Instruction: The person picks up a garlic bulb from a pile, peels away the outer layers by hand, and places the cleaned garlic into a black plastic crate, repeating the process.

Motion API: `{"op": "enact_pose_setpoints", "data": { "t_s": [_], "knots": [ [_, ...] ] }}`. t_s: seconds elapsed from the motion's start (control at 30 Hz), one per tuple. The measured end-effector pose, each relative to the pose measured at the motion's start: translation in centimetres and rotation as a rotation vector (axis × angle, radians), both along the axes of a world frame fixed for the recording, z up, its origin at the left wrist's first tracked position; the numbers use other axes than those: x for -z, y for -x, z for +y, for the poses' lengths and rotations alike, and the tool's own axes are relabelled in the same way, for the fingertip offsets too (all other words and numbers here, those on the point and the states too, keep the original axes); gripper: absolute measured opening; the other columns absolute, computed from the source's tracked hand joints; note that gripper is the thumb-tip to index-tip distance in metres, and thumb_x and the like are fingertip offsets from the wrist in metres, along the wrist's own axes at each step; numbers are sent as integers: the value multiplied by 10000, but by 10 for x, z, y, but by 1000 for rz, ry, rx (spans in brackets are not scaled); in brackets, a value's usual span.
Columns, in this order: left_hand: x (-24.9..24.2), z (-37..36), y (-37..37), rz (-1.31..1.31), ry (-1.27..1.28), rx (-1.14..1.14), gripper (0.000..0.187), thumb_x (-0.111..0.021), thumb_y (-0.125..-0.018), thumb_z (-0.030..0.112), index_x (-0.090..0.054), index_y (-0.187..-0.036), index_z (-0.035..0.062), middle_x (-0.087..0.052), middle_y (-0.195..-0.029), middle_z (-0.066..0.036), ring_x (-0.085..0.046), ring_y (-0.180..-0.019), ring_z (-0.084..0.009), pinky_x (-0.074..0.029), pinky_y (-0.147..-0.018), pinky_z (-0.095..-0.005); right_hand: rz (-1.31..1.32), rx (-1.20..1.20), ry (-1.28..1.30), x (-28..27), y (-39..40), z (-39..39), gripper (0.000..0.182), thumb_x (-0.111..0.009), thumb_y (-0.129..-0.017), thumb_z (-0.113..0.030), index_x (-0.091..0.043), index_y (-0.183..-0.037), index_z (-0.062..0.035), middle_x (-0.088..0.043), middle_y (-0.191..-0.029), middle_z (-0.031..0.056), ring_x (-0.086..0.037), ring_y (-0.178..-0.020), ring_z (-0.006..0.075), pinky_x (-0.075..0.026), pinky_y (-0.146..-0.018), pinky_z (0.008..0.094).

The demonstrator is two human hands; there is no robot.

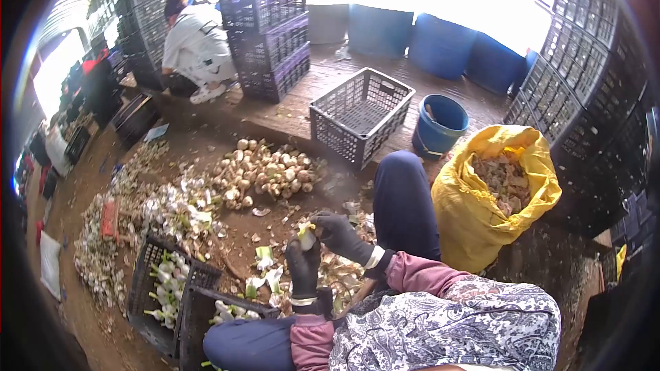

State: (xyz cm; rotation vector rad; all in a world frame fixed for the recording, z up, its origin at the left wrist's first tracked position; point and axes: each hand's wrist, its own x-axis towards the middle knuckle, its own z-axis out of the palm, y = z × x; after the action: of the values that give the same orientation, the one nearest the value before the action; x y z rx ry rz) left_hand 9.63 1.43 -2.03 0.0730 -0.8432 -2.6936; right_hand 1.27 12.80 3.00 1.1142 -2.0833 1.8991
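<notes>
A pale bulb (307,239) with a yellow-green outer layer is in my left hand (302,265), whose dark-gloved fingers wrap round its lower part. My right hand (340,236), also in a dark glove, pinches the yellow-green layer at the bulb's top. Loose peels and cut leaf pieces (273,279) lie on the ground below my hands. Farther off is a pile of round bulbs (265,170). Trimmed bulbs with green stems (169,280) lie in a black crate (141,271) at the lower left.
A yellow sack (457,213) of peelings stands by my right knee. Beyond are a blue bucket (440,136), an empty black crate (337,124), stacked crates (265,45) and blue barrels (440,45). A person in white (199,45) crouches at the upper left.
</notes>
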Motion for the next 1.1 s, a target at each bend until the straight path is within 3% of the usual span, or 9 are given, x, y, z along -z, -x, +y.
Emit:
{"op": "enact_pose_setpoints", "data": {
  "t_s": [0.23,0.37,0.53,0.6,0.67,0.8,0.83,0.93,1.1],
  "knots": [
    [41,-3,3,-45,-179,348,519,-548,-996,474,-551,-1270,34,-647,-900,-76,-592,-696,-133,-482,-544,-263,-1276,49,528,74,62,34,430,-613,-919,-36,-559,-1345,-51,-644,-1207,97,-662,-1006,225,-540,-882,340],
    [35,-2,11,-118,291,186,526,-464,-1029,497,-529,-1292,47,-655,-913,-74,-594,-683,-121,-472,-514,-267,-281,-278,-382,71,57,68,723,-653,-745,-24,-475,-1444,-67,-517,-1417,161,-453,-1343,298,-341,-1141,384],
    [68,-2,20,-232,886,-151,484,-379,-1073,440,-571,-1219,21,-647,-968,-72,-616,-790,-149,-517,-664,-287,-580,-617,-76,32,47,61,694,-672,-768,-23,-499,-1437,-85,-485,-1478,114,-453,-1341,208,-356,-1122,357],
    [87,-1,18,-275,1239,-185,436,-411,-1072,288,-473,-1379,-16,-516,-1392,-214,-514,-1277,-316,-407,-1084,-393,-640,-602,-53,38,52,64,701,-714,-788,-156,-488,-1447,-80,-522,-1435,93,-486,-1289,184,-373,-1096,344],
    [62,10,20,-224,1259,-247,410,-449,-1061,245,-475,-1379,-13,-507,-1404,-213,-514,-1276,-310,-415,-1076,-391,-636,-571,-98,61,58,67,835,-812,-804,-442,-465,-1467,-73,-562,-1379,66,-518,-1222,167,-378,-1071,340],
    [13,16,40,-457,551,-96,385,-645,-932,27,-572,-1307,-24,-668,-1209,-104,-668,-974,-182,-544,-861,-308,-888,-564,-13,37,51,65,634,-637,-864,47,-429,-1459,-19,-609,-1277,61,-539,-1179,160,-437,-997,294],
    [18,17,44,-332,583,-229,296,-691,-932,119,-661,-1210,21,-670,-854,25,-572,-669,-51,-472,-586,-210,-879,-581,11,31,49,64,651,-648,-876,44,-394,-1472,-16,-595,-1283,69,-545,-1166,162,-444,-993,299],
    [11,17,40,-392,771,-322,231,-687,-886,14,-701,-1110,-41,-733,-1004,-79,-678,-870,-130,-555,-775,-271,-785,-594,84,29,43,59,708,-645,-846,71,-404,-1499,-58,-568,-1327,51,-529,-1133,127,-445,-958,276],
    [-22,15,43,-408,1020,-294,246,-594,-994,202,-718,-999,-10,-696,-792,-66,-612,-692,-121,-495,-634,-281,-818,-435,-66,49,48,61,658,-689,-835,58,-474,-1449,-48,-524,-1416,14,-493,-1193,94,-409,-1032,283]
  ]
}}
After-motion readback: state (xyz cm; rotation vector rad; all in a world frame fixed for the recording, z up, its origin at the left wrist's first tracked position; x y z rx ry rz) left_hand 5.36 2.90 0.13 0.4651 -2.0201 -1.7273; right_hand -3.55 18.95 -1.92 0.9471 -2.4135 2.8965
